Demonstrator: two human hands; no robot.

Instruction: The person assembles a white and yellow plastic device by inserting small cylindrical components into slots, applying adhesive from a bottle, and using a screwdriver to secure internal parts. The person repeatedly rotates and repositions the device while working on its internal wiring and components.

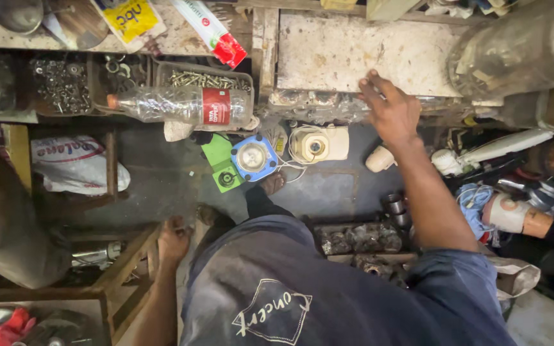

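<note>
Far left, a white printed plastic bag (75,168) lies half tucked under a wooden frame. The left hand (173,240) rests on a wooden rail (133,256), fingers curled over it; whether it clamps is hard to tell. Farther off, a clear plastic bottle with a red label (181,106) lies on its side. The right hand (389,112), fingers spread wide, holding nothing, reaches onto the stained pale desk (335,51), touching its near edge

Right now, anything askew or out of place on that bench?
Yes. A clear plastic bottle with a red label lies on its side across the trays of screws rather than standing. The right hand reaches toward the worn white board.
</note>
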